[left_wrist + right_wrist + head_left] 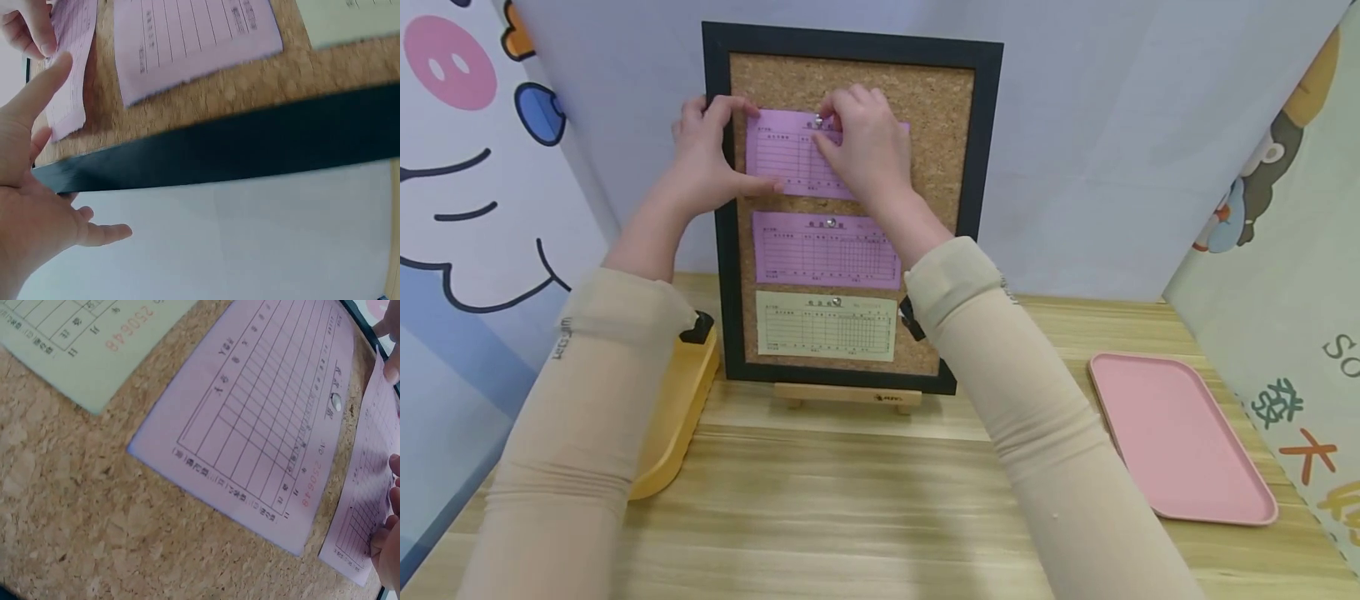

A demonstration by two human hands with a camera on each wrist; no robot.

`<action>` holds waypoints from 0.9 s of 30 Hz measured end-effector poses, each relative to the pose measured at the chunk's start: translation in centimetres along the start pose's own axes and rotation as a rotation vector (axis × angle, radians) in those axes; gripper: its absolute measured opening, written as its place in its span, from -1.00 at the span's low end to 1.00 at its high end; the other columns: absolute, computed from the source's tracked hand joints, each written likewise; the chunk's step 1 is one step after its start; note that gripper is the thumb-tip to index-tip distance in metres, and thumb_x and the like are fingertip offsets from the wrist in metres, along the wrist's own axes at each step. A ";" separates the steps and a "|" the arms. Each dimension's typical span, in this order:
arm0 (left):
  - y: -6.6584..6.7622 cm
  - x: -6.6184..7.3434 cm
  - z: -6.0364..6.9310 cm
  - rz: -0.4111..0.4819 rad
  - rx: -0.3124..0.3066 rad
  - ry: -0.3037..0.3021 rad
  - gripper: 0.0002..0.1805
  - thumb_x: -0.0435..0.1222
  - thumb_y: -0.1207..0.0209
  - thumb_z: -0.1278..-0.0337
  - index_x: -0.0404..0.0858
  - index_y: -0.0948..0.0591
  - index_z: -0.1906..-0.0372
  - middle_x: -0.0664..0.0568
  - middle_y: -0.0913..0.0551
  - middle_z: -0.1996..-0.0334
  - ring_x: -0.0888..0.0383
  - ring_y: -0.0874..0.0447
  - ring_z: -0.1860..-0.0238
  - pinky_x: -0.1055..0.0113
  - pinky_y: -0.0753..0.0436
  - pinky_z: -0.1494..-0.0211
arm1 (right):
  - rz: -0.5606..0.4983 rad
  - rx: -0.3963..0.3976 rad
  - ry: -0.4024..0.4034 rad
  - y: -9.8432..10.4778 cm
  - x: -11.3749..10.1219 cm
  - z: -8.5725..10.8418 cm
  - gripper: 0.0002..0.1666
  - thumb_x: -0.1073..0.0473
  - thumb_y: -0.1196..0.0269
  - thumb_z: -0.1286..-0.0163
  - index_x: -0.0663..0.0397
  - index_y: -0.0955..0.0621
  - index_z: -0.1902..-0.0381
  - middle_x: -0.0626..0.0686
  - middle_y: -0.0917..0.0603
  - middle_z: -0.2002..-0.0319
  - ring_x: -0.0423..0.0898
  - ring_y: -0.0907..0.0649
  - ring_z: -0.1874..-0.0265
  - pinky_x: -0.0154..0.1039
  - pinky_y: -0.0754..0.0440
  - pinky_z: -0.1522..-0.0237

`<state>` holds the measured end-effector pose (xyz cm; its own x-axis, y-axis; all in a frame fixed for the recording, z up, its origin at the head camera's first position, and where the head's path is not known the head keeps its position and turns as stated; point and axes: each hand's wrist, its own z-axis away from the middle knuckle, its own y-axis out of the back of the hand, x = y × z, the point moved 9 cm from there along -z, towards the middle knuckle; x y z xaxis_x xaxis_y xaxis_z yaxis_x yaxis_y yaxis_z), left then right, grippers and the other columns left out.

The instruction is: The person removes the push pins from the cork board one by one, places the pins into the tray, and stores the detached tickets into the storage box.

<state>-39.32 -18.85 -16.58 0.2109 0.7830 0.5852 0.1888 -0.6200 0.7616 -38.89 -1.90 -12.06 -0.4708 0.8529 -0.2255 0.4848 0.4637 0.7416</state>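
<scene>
The top purple form slip [775,154] lies against the cork board [943,167]. At its left side is my left hand [707,154], index fingertip at the upper corner and thumb stretched along the lower edge, pressing the paper. With thumb and index finger my right hand [876,146] pinches a clear push pin [818,122] at the slip's top middle. Below, a second purple slip [250,425] hangs under its own pin [336,402]. Lowest is a pale green slip [825,325], also pinned. In the left wrist view the left thumb [47,87] touches the top slip.
The board's black frame [988,150] leans on a small wooden easel [850,394] on the wood-grain table [820,500]. A yellow tray [673,417] stands left, partly behind the left sleeve. To the right lies a pink tray [1180,433]. Printed panels flank both sides.
</scene>
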 end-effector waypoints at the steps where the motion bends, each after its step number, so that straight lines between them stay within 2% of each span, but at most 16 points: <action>1: -0.1 -0.1 0.1 -0.018 -0.015 -0.006 -0.04 0.05 -0.39 0.16 0.10 -0.12 -0.37 -0.04 0.40 -0.48 -0.03 0.47 -0.47 -0.21 -0.01 -0.39 | 0.002 -0.001 -0.003 0.0 0.0 0.0 -0.71 -0.05 -0.20 -0.34 -0.09 -0.60 0.07 -0.12 -0.59 0.17 -0.22 -0.48 0.13 -0.38 -0.44 0.20; 5: -0.4 -0.3 0.3 -0.052 -0.039 -0.019 0.01 0.02 -0.42 0.18 0.18 -0.06 -0.39 -0.02 0.47 -0.47 -0.02 0.55 -0.46 -0.25 -0.02 -0.36 | 0.005 0.004 -0.015 -0.1 0.0 0.0 -0.72 -0.05 -0.20 -0.33 -0.10 -0.61 0.07 -0.14 -0.61 0.14 -0.23 -0.48 0.12 -0.38 -0.43 0.18; 12: -0.2 -0.4 0.5 -0.033 0.018 -0.046 -0.04 -0.06 -0.40 0.12 0.19 -0.08 -0.37 0.01 0.43 -0.48 0.05 0.55 -0.46 -0.21 0.02 -0.39 | 0.008 0.018 -0.044 -0.1 -0.2 -0.3 -0.76 -0.02 -0.19 -0.34 -0.08 -0.62 0.11 -0.14 -0.63 0.12 -0.21 -0.49 0.11 -0.41 -0.44 0.16; 19: 0.1 -0.5 0.3 -0.045 0.060 -0.068 0.06 -0.04 -0.43 0.17 0.24 -0.01 -0.41 -0.01 0.32 -0.48 0.06 0.46 -0.47 -0.12 0.06 -0.44 | 0.037 0.002 -0.087 -0.2 -0.1 -0.4 -0.77 -0.02 -0.17 -0.35 -0.11 -0.62 0.12 -0.16 -0.63 0.12 -0.22 -0.49 0.12 -0.39 -0.46 0.18; 27: 0.1 -0.6 0.1 -0.038 0.051 -0.035 -0.01 -0.06 -0.43 0.16 0.17 -0.08 -0.38 -0.01 0.31 -0.48 0.08 0.47 -0.46 -0.10 0.08 -0.44 | 0.049 -0.011 -0.111 -0.3 0.0 -0.5 -0.77 -0.05 -0.17 -0.36 -0.14 -0.62 0.12 -0.18 -0.63 0.12 -0.23 -0.49 0.11 -0.33 -0.43 0.14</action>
<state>-39.30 -19.37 -16.86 0.2355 0.8045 0.5453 0.2457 -0.5922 0.7674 -39.43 -2.12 -11.92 -0.3619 0.8960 -0.2573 0.4965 0.4189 0.7603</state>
